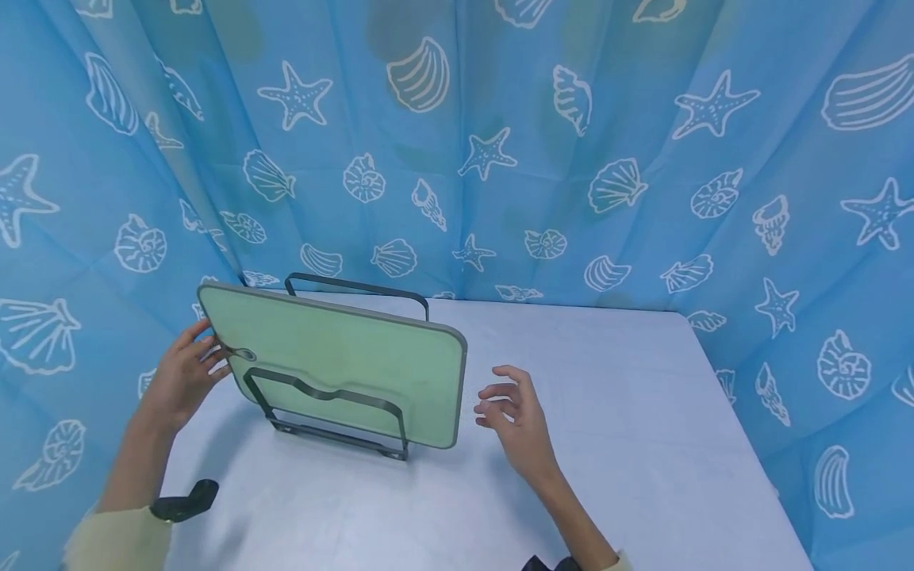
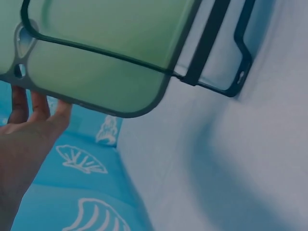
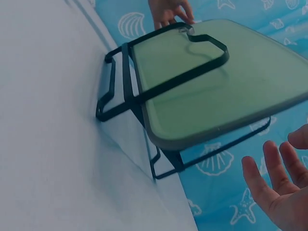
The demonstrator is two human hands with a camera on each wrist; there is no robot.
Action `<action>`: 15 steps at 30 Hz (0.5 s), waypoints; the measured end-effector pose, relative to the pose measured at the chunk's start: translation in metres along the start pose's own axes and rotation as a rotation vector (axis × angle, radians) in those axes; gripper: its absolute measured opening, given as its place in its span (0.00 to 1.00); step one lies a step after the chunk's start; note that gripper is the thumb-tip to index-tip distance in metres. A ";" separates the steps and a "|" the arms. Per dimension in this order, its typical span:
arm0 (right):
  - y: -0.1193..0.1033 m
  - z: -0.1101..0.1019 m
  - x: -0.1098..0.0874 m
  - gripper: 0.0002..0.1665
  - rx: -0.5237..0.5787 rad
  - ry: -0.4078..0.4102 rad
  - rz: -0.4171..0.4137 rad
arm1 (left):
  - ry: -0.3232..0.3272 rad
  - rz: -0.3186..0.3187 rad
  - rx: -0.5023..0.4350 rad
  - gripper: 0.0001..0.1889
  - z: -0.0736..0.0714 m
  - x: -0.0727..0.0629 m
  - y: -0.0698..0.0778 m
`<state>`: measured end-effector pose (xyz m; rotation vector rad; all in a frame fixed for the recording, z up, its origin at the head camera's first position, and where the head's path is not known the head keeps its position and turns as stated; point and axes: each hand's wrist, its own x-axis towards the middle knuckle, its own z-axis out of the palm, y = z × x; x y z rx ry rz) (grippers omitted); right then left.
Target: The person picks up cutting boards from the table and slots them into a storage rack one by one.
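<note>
A green cutting board (image 1: 343,337) with a grey rim stands tilted on its long edge in a black metal rack (image 1: 371,400). Its handle hole (image 1: 247,354) lies toward the left end. At that left edge is my left hand (image 1: 178,381), fingers extended against the rim; the left wrist view shows the fingertips reaching the rim beside the hole, with the thumb hidden. My right hand (image 1: 520,424) hovers a short way off the board's right edge, fingers loosely bent and holding nothing. In the right wrist view, its fingers (image 3: 274,166) spread apart from the board.
The rack stands on a white-covered table (image 1: 607,412), toward its left side. A blue curtain (image 1: 500,214) with white shells and starfish hangs behind and on both sides. A black band (image 1: 186,501) sits on the left wrist.
</note>
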<state>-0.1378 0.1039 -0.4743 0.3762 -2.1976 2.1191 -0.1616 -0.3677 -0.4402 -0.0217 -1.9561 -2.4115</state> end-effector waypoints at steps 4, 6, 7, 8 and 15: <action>0.001 -0.016 -0.001 0.27 -0.025 0.041 -0.005 | -0.013 0.048 -0.105 0.15 -0.002 -0.001 0.010; 0.000 -0.027 -0.001 0.26 -0.027 0.053 -0.022 | -0.016 0.085 -0.195 0.14 -0.003 -0.002 0.017; 0.000 -0.033 -0.001 0.25 -0.029 0.058 -0.037 | -0.015 0.103 -0.241 0.14 -0.002 -0.003 0.022; 0.000 -0.039 -0.001 0.24 -0.032 0.062 -0.056 | -0.012 0.122 -0.275 0.15 -0.002 -0.004 0.028; -0.012 -0.088 0.003 0.13 -0.370 0.068 -0.191 | 0.107 0.284 -0.026 0.14 0.013 -0.004 0.069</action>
